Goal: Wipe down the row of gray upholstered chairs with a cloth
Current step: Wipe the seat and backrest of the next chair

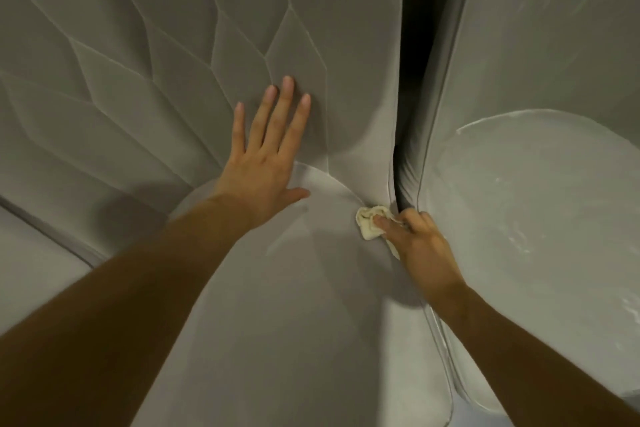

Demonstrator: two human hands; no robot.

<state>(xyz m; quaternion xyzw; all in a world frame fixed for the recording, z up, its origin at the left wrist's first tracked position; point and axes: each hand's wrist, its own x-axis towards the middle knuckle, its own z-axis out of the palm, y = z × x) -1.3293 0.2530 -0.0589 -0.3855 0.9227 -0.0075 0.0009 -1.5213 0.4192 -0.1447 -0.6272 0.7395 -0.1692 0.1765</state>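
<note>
Pressing a cream cloth (pixel 368 225) into the rear right corner of a gray seat (pixel 294 305), a person's right hand (pixel 420 246) grips the crumpled wad with curled fingers, the forefinger laid across its top. The cloth lies where the seat meets the backrest (pixel 173 45), at the edge of the dark gap (pixel 414 62) that parts this chair from the next chair (pixel 536 201) on the right. The knuckles of the right hand sit at the gap's lower end.

The left hand (pixel 266 156) lies flat against the lower backrest, palm down, and holds nothing. Its four fingers are straight and slightly fanned, pointing up the upholstery, while the thumb juts to the right just above the seat's rounded rear rim. The two hands are near each other but apart, the left one higher and farther left than the cloth.

The backrest is stitched into long angular panels that fan outward from its base. The next chair shows a round, paler seat marked with glossy streaks and specks, and its smooth back rises beside the gap. Both bare forearms reach in from the bottom of the view, the left crossing the seat in shadow. A strip of another gray cushion (pixel 27 253) shows at the far left edge.
</note>
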